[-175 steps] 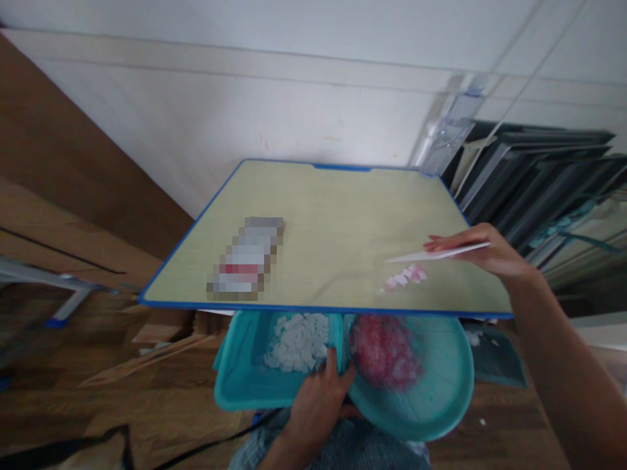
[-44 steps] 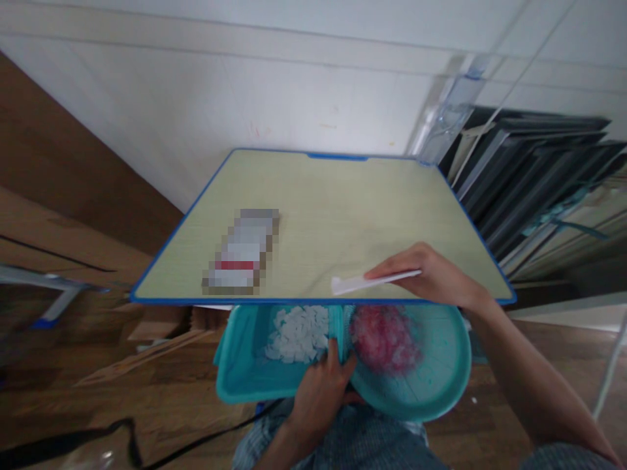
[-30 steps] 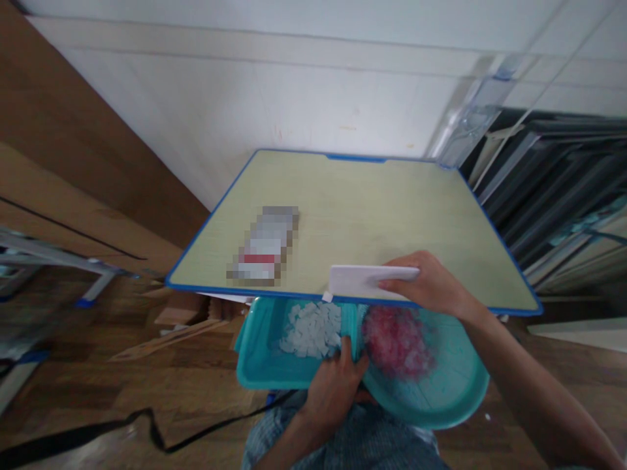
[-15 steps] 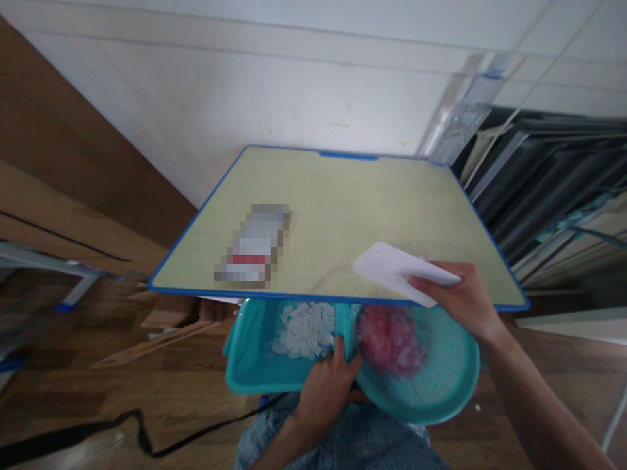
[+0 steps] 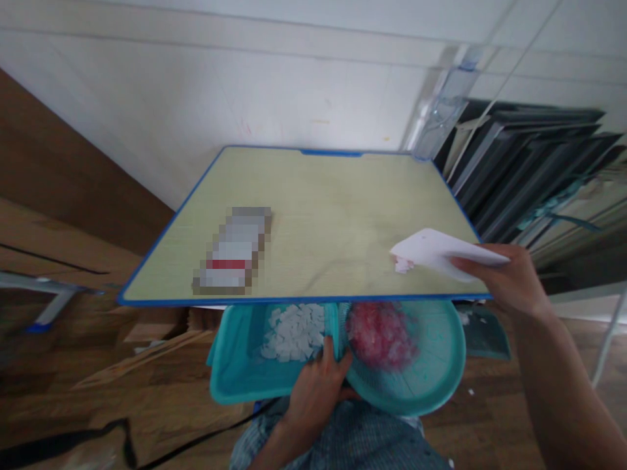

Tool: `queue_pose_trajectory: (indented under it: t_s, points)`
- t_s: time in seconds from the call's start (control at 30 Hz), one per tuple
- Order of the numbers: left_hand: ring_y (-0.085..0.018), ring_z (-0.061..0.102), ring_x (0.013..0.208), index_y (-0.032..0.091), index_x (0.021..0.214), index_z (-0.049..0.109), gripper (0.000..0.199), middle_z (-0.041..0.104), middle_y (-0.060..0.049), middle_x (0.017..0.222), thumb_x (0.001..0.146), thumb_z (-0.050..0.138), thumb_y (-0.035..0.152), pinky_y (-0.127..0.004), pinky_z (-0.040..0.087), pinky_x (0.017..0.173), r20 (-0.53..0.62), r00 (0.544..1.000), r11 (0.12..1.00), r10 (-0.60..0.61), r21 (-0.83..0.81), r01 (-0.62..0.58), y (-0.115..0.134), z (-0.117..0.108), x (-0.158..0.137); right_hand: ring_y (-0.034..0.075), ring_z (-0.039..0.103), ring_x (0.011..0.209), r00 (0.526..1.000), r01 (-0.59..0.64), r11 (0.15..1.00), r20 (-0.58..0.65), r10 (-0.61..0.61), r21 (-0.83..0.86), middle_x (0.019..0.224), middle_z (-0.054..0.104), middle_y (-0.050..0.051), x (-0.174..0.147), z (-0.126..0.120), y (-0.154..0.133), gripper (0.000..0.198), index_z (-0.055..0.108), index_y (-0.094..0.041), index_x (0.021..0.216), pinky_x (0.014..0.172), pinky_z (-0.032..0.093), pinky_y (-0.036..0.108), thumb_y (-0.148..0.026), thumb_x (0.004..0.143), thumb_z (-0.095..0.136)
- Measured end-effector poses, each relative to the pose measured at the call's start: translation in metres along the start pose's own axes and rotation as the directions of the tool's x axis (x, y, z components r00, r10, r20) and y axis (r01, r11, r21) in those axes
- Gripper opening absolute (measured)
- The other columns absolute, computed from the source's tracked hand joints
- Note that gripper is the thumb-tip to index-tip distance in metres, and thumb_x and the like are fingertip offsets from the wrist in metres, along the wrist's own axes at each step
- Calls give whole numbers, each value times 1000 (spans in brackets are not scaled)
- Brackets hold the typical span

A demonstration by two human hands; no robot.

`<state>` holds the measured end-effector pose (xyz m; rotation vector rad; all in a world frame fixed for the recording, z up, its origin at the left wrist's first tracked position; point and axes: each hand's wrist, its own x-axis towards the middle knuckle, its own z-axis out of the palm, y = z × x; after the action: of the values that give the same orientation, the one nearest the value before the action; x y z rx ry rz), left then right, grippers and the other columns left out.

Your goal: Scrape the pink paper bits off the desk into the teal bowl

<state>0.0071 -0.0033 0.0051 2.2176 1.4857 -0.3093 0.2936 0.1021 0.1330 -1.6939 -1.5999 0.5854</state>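
Observation:
My right hand (image 5: 512,274) grips a white sheet-like scraper (image 5: 435,251) over the right side of the board (image 5: 318,215), a pale yellow-green surface with a blue rim. At the scraper's left edge lie some small whitish-pink pieces (image 5: 403,264). Below the board's near edge, my left hand (image 5: 318,385) is closed over the adjoining rims of two turquoise containers. The rectangular tub (image 5: 240,372) on the left holds many flat white pieces (image 5: 296,329). In the round basket (image 5: 438,365) on the right is a heap of red and pink pieces (image 5: 382,336).
A pixelated oblong object (image 5: 235,251) lies on the board's left. Behind stands a white wall (image 5: 294,91) with a clear plastic bottle (image 5: 441,117) near the right corner. Dark panels (image 5: 529,163) lean at the right. A dark dustpan-like item (image 5: 484,333) sits below right.
My right hand has moved right with the scraper, and small pieces now show at its edge. My left hand stays on the container rims. The view has shifted slightly.

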Motion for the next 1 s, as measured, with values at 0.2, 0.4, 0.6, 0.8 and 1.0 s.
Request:
queue_pose_trajectory:
  t_s: [0.2,0.4,0.6,0.8,1.0]
  points:
    - [-25,61,85,33,124,42,59,32,-17,131,70,62,46,-38,50,70,-13,1000,1000,2,29,-2,0,1,0,13,50,42,995,-30,997,88,36,-75,54,63,3,-8,-23,-4,25,73,-14,73,37,37,23,-37,65,67]
    - [-24,60,86,34,123,41,58,32,-14,130,70,63,44,-37,50,71,13,1000,1000,-13,17,13,0,1,1,17,57,47,983,84,987,171,-60,-136,61,68,5,-8,-13,-8,30,74,-14,79,38,41,24,-40,71,62]
    - [-25,60,85,33,123,42,57,32,-15,131,71,61,46,-38,50,70,-11,1000,999,-1,45,1,0,2,0,22,67,75,954,249,960,206,-219,-130,84,72,4,-2,6,-13,24,71,-22,88,64,54,30,-37,78,56]
    - [-25,61,85,34,123,43,58,32,-15,130,70,62,45,-37,50,70,-14,1000,999,0,36,0,-1,2,0,22,67,77,931,310,946,231,-281,-98,87,72,3,8,17,-25,26,71,-23,92,64,54,30,-38,80,54]
    - [-25,61,84,33,123,43,58,33,-17,130,70,62,46,-38,51,69,-22,1000,999,8,39,-7,-1,1,0,17,61,54,978,139,987,166,-124,-84,69,70,3,1,1,-7,24,71,-19,77,43,44,25,-40,72,62]
